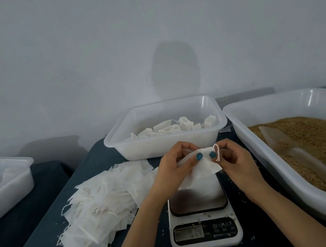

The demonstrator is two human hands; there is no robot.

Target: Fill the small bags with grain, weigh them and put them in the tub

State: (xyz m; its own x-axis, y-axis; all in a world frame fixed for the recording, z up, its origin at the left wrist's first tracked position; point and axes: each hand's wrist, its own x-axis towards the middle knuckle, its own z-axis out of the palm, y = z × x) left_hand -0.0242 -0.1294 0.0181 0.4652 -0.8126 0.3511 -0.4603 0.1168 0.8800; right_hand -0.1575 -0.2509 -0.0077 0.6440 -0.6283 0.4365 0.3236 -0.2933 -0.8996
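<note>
Your nails [199, 156] are painted blue, your bag [203, 169] is white, the grain [314, 145] golden brown, the tub [160, 146] white, the table [29, 242] seemingly dark blue.

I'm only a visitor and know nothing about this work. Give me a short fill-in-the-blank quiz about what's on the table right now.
1. The left hand and right hand together pinch one small bag right above the ____.
2. The pile of empty bags lies to the person's ____ of it.
3. In the big tub, the clear scoop rests on the ____.

Missing words: scale; left; grain.
</note>
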